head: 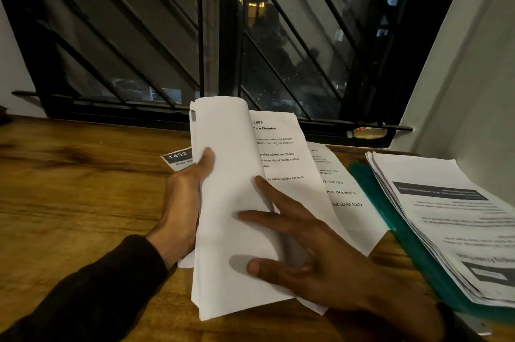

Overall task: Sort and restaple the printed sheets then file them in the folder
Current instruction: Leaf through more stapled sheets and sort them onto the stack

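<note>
Wooden table (83, 188) runs under a dark barred window (195, 35), and the person stands over it with a sheaf of printed sheets (231, 230) lifted off the surface. Their left hand (184, 202), coming out of a dark sleeve (92, 286), grips the sheaf along its left edge, thumb on the front and the other fingers curled out of sight behind the paper. The upper pages are turned back over the top, so their blank undersides face up, and a printed page with a heading ending in "Cleaning" shows to the right of the fold. The right hand (320, 255) lies flat against these pages with its fingers straight and spread wide, fingertips pressing near the fold, holding nothing. Beneath the sheaf, more printed pages (342, 197) lie flat on the wood, and a corner of another sheet marked 1492 (178, 158) pokes out to the left. Over at the right edge sits a green folder (390, 216) with a separate stack of printed paper (446, 216) resting on top of it, its text upside down from where the person stands. A small bottle (367, 132) lies on the window ledge behind.
</note>
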Available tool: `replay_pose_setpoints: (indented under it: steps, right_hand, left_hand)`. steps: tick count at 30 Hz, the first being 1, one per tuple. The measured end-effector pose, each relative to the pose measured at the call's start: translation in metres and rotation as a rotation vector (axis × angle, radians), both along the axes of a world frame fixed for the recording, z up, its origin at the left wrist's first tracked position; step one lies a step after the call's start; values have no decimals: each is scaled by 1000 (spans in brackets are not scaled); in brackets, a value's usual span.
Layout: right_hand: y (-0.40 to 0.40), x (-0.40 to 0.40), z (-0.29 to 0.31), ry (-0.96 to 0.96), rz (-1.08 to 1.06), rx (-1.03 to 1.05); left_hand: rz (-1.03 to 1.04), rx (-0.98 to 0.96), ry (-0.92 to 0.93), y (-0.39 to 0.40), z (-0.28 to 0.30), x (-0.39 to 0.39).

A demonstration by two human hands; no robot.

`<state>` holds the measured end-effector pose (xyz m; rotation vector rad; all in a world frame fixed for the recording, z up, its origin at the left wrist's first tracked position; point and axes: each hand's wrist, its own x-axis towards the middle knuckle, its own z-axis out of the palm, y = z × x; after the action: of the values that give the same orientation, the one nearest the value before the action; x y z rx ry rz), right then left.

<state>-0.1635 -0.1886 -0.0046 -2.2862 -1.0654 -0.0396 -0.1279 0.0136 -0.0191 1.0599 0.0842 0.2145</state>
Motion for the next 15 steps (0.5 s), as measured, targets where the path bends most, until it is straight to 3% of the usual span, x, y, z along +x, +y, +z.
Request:
replay_pose_setpoints:
  steps: [3,6,8,12,15]
  right_hand:
    - [-7,10,0,3,-94,179]
    - [-26,30,-2,-80,-477,292]
    - [-39,41,-3,-29,-672,302]
    - [-49,51,-4,313,-639,627]
    - [-50,53,-3,262,-609,668]
  left_hand:
    - [59,23,8,0,-4,4]
    - [89,39,17,0,-4,6]
    - [99,46,15,0,-5,7]
    - [108,64,14,-1,-6,8]
    - [128,70,20,0,-5,8]
